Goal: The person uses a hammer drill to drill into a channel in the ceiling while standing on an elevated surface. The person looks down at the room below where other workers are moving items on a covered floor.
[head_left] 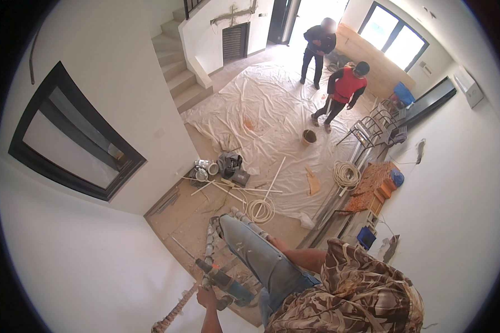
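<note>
closed around a drill (230, 285), our left hand (207, 298) holds it beside our leg (255, 247), over the ladder (209, 244); we cannot tell whether our right hand (276, 242) grips its rail (252, 224).

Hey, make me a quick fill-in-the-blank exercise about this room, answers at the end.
The blue, black and orange power drill is in the person's ____ hand.
The thin, crumpled sheeting spread across the pale-brown floor is coloured ____.
The worker nearest the round, pale-sided bucket wears a black-sleeved top with a ____ front.
The white left-hand wall holds a large, black-framed ____.

Missing words: left; white; red; window.
</note>
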`<state>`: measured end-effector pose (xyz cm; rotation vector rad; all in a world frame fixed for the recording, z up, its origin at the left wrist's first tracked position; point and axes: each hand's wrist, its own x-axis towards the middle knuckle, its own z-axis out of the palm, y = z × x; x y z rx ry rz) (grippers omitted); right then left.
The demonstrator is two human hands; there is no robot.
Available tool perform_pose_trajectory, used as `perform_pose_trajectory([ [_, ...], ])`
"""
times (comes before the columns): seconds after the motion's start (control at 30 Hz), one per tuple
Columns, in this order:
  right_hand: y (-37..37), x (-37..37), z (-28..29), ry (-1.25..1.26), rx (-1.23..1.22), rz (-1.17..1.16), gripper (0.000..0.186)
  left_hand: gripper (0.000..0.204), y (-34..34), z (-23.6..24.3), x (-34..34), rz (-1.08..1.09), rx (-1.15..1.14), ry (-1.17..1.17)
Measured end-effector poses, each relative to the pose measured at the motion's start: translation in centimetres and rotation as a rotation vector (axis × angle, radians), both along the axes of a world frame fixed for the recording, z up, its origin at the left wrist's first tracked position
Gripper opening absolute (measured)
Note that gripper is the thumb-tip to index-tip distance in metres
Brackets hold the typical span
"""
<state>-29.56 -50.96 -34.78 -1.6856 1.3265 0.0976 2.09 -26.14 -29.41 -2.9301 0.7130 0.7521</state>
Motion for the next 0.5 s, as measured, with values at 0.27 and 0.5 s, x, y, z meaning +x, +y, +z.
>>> perform_pose_trajectory([
  [0.27, 0.1, 0.1, 0.8, 0.031, -0.002, 0.005, 0.029, 0.047, 0.1, 0.1, -0.2, -0.048, 0.028, -0.012],
  [0.5, 0.4, -0.2, -0.9, -0.015, 0.084, -0.068, 0.032, 0.040, 0.5, -0.5, 0.0, -0.041, -0.071, -0.032],
])
